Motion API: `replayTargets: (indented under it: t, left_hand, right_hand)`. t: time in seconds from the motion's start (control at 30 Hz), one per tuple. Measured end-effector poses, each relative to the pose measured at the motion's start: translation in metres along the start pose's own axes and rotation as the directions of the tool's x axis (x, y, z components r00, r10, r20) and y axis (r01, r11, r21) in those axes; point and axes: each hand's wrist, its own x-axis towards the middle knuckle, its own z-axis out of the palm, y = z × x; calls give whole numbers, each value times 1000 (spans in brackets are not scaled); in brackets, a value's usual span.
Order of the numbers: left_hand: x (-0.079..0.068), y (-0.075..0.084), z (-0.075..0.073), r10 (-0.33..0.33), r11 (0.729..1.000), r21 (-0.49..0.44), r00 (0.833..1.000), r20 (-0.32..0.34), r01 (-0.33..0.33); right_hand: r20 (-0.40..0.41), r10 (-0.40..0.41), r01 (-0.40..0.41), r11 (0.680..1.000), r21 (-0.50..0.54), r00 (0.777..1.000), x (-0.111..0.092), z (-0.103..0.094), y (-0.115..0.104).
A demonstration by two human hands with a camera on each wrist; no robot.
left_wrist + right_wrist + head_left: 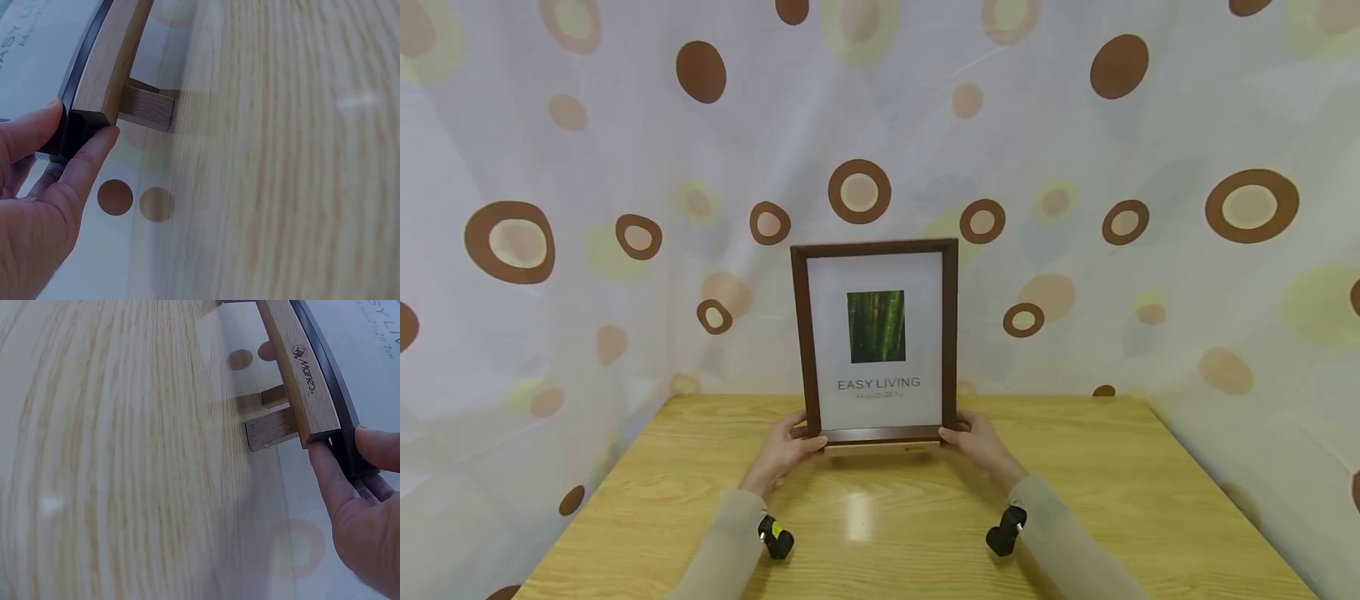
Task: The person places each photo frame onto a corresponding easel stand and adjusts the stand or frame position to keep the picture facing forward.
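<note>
A dark brown picture frame [950, 333] stands upright, leaning slightly back, with a bamboo picture and the words EASY LIVING behind its front. Its bottom edge is at the ledge of a light wooden easel [883, 448], whose ledge [307, 387] bears a Maries mark in the right wrist view. My left hand [781, 454] grips the lower left corner, thumb in front and fingers at the side and below. At the lower right corner, my right hand [985, 450] holds the frame the same way. Most of the easel is hidden behind the frame.
The easel's short wooden feet [147, 107] reach toward the wood-grain table [865, 550]. Close behind the table hangs a pale curtain [910, 108] with brown and yellow dots. Each wrist wears a small black camera [775, 537].
</note>
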Motion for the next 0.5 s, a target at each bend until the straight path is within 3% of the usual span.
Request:
replayTargets:
  t: [0.5]
  left_hand:
    - [9, -2, 15, -9, 1000, -14, 999, 45, 10]
  right_hand:
    - [-57, 6, -7, 1000, -21, 998, -6, -19, 7]
